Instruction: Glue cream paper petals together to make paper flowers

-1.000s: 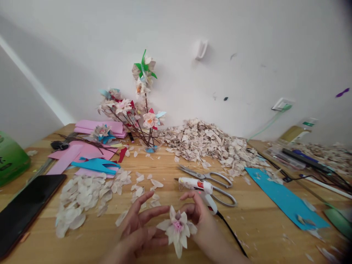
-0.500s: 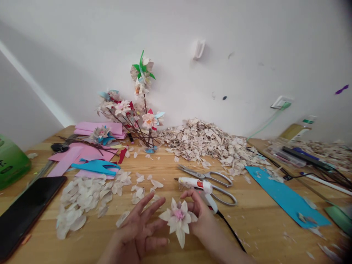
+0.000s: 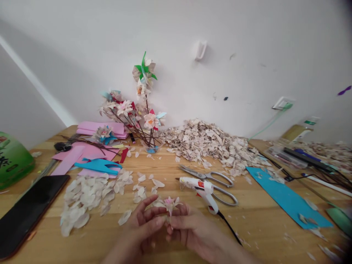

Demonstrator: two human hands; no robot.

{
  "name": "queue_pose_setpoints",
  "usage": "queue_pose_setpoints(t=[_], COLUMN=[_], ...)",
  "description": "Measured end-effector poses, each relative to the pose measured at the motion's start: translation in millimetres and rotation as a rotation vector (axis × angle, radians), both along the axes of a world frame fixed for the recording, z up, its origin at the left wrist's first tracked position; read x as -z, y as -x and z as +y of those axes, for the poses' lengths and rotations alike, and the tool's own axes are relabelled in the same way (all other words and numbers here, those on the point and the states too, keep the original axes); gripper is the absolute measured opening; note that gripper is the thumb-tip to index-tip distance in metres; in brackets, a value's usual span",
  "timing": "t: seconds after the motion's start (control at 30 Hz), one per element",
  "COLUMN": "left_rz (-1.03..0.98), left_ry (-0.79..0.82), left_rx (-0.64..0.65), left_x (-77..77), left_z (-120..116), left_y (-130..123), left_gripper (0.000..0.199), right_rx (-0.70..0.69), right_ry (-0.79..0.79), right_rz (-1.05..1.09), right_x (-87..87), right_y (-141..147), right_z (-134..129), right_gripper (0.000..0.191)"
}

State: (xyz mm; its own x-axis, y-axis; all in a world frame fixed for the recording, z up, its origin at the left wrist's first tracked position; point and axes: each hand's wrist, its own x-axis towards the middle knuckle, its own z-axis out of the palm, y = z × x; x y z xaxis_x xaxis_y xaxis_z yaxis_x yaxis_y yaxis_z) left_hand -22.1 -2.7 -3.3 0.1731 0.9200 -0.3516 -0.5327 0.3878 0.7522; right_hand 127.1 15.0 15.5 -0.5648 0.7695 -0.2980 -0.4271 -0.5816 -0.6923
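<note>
A small white flower with a pink centre (image 3: 169, 202) is held low in front of me, tilted so that its side shows. Around its base, the fingers of my left hand (image 3: 147, 225) and my right hand (image 3: 185, 223) are closed, with the fingertips nearly meeting. The white glue gun (image 3: 203, 189) lies just beyond my right hand, its black cable running toward me. Scissors with grey handles (image 3: 217, 179) rest behind and beside it. Loose pale petals (image 3: 88, 194) spread to the left of my hands.
Flowers on twigs (image 3: 151, 121) stand against the wall. A heap of dry petals (image 3: 209, 141) lies at the back. A black phone (image 3: 30, 212), a green container (image 3: 13, 159) and pink sheets (image 3: 101, 128) are at left; a blue sheet (image 3: 286, 198) is at right.
My left hand has moved from open beside the flower to closed at its base. The flower has risen and tipped from facing me to a side view. My right hand has shifted left slightly.
</note>
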Motion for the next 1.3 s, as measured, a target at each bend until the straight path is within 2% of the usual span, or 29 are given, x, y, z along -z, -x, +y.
queue_pose_setpoints(t=[0.2, 0.4, 0.6, 0.83, 1.0, 1.1, 1.23, 1.3], left_rz=[0.029, 0.052, 0.074, -0.042, -0.058, -0.044, 0.016, 0.060], left_ry=[-0.022, -0.047, -0.103, -0.090, -0.111, -0.098, -0.083, -0.067], left_rx=[0.075, 0.175, 0.142, 0.124, 0.129, 0.066, -0.073, -0.100], left_x=[-4.3, 1.1, 12.4, -0.2, 5.4, 7.3, 2.1, -1.3], left_z=[2.2, 4.5, 2.6, -0.1, -1.6, -1.1, 1.5, 2.3], left_y=[3.0, 6.0, 3.5, -2.5, -2.4, -2.0, -0.2, 1.1], left_gripper=[0.073, 0.088, 0.089, 0.093, 0.086, 0.085, 0.087, 0.084], right_rx=[-0.122, -0.175, -0.221, -0.229, -0.242, -0.179, 0.031, 0.115], right_ry=[-0.004, -0.005, -0.010, -0.030, -0.053, -0.091, -0.212, -0.246], right_rz=[0.020, 0.062, 0.010, -0.016, -0.041, -0.079, -0.161, -0.183], right_x=[0.8, -3.0, -6.3, 2.5, 3.9, 4.0, 9.0, 11.6], right_y=[9.2, 13.1, 10.9, 6.7, 6.3, 6.3, 10.4, 13.7], right_z=[1.0, -0.1, 1.4, 2.1, 2.3, 3.3, 2.4, -0.1], right_gripper=[0.021, 0.034, 0.043, 0.058, 0.057, 0.061, 0.063, 0.065])
